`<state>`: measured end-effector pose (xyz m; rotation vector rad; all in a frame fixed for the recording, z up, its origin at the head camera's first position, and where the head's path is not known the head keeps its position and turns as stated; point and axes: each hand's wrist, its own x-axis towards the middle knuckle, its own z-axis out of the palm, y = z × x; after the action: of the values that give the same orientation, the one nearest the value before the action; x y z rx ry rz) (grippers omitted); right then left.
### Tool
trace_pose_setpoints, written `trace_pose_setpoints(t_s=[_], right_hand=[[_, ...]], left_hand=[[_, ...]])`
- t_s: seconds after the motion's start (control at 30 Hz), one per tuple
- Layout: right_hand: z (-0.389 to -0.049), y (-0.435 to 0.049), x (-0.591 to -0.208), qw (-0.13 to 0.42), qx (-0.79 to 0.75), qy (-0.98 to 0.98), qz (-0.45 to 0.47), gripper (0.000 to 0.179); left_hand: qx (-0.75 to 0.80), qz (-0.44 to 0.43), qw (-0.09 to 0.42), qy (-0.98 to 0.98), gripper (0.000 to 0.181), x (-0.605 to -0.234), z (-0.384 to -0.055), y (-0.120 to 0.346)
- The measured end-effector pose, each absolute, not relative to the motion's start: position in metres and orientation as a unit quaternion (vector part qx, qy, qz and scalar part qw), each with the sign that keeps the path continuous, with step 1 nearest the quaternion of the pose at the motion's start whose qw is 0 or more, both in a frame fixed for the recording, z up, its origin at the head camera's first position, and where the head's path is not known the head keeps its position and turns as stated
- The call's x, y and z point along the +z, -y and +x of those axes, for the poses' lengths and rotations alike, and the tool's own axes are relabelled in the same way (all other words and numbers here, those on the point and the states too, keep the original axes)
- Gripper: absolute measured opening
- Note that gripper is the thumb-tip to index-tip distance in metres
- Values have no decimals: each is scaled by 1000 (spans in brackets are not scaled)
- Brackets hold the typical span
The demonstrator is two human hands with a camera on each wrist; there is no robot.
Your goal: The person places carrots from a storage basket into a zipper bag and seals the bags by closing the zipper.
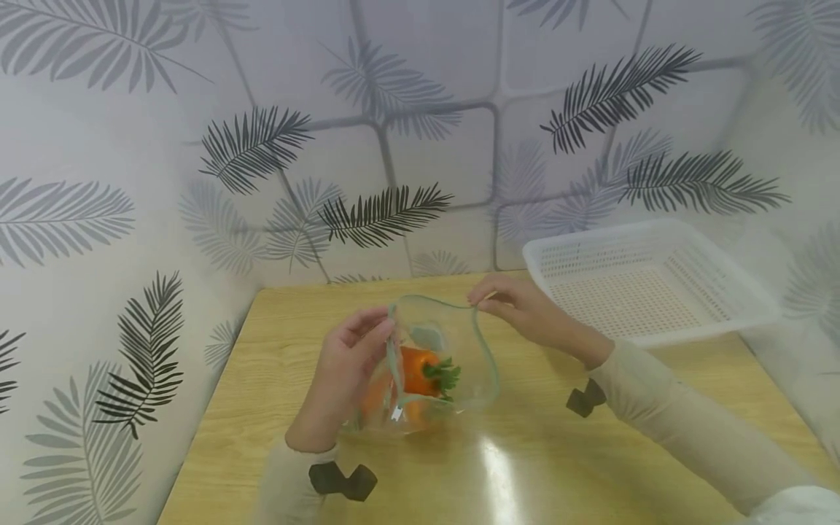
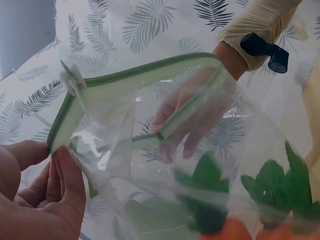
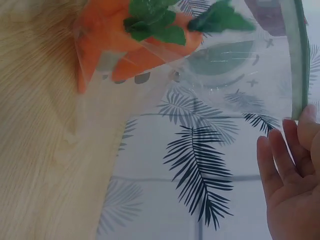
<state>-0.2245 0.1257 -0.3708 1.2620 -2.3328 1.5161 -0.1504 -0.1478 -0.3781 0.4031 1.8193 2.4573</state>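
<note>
A clear zip bag [image 1: 459, 350] with a green zip edge stands open-mouthed on the table, its opening spread between both hands. Inside lie several orange carrots [image 1: 416, 372] with green leafy tops, also seen through the plastic in the right wrist view, where one carrot [image 3: 150, 60] points down the bag. My left hand [image 1: 351, 357] pinches the zip edge at the left side between thumb and fingers. At the far right corner of the mouth, my right hand [image 1: 515, 306] pinches the same edge with thumb and fingertips. A white zip slider [image 2: 73, 80] sits on the edge near my left fingers.
A white plastic basket [image 1: 735, 324] with mesh walls stands at the back right of the wooden table [image 1: 262, 437], close to my right forearm. Behind the table rises a wall [image 1: 446, 65] with a leaf pattern.
</note>
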Motion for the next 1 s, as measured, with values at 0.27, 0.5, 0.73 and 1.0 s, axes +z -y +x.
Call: trace_pose_setpoints(t_s=[0.27,0.5,0.73,1.0], right_hand=[[-219,-133,-364,159,478,794,341,9],[-226,-142,-361,247,491,765,337,4],[-221,-144,-352,273,491,773,294,3],[-219,-152,-347,272,500,768,294,4]], left_hand=[[770,134,39,-623,25,-363,-158,153],[733,194,24,-652,36,-356,-155,161],[742,319,-7,-590,47,-368,-143,191],[634,239,-60,-733,36,-384,-138,199]])
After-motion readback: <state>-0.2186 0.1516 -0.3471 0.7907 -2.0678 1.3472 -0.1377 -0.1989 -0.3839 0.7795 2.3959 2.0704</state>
